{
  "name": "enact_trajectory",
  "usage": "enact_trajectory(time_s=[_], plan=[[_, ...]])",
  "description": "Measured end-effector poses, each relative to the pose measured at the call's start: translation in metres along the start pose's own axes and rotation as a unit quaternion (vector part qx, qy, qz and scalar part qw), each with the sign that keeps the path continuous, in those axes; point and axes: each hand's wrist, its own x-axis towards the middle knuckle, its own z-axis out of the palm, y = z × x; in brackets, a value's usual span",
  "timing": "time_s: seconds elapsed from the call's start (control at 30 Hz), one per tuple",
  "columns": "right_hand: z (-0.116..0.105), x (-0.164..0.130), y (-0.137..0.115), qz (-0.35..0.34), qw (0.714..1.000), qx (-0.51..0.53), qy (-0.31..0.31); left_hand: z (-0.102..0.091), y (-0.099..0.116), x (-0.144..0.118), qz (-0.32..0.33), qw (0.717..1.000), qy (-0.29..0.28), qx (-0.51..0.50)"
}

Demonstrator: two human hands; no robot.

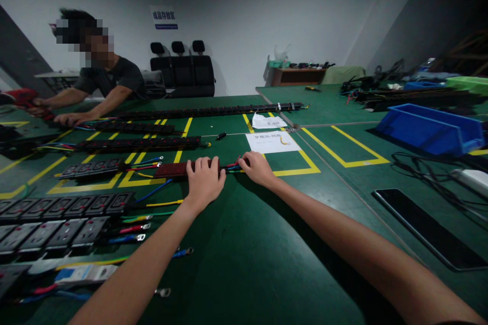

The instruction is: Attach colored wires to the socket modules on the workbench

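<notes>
My left hand (205,179) lies over the right part of a dark red, flat strip (171,170), its fingers bent over the strip's far edge. Thin coloured wires (232,166) come out of the strip's right end. My right hand (258,167) pinches these wires just beyond that end, so the tips of the wires are partly hidden. To the left of the strip, red, blue and yellow wires with ring terminals (159,164) stick out from a short black socket strip (91,167).
Several socket strips (64,204) with ring-ended leads lie at left. Across the green table (247,264), a co-worker (110,78) holds a red power tool (26,101). Printed sheets (272,143) lie ahead; a blue bin (427,129), black cables (427,177) and a phone (427,228) are at right.
</notes>
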Motion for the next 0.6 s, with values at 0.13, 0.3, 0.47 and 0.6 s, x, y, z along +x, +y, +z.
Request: enact_trajectory(time_s=[0.13, 0.3, 0.47, 0.6], plan=[[0.0005, 0.0, 0.0007, -0.001, 1.0, 0.0, 0.002, -0.0007, 0.0, 0.0005, -0.001, 1.0, -0.006, -0.002], [0.0006, 0.0001, 0.0012, -0.003, 1.0, 0.0, 0.0, -0.0016, -0.0015, 0.0012, 0.002, 1.0, -0.019, -0.011], [0.0004, 0.0001, 0.0014, -0.004, 1.0, -0.004, 0.001, -0.0006, -0.0013, 0.0006, 0.002, 1.0, -0.011, -0.008], [0.0002, 0.0003, 0.0015, -0.001, 1.0, -0.002, -0.003, -0.0013, -0.0005, 0.0004, 0.001, 1.0, -0.011, -0.012]])
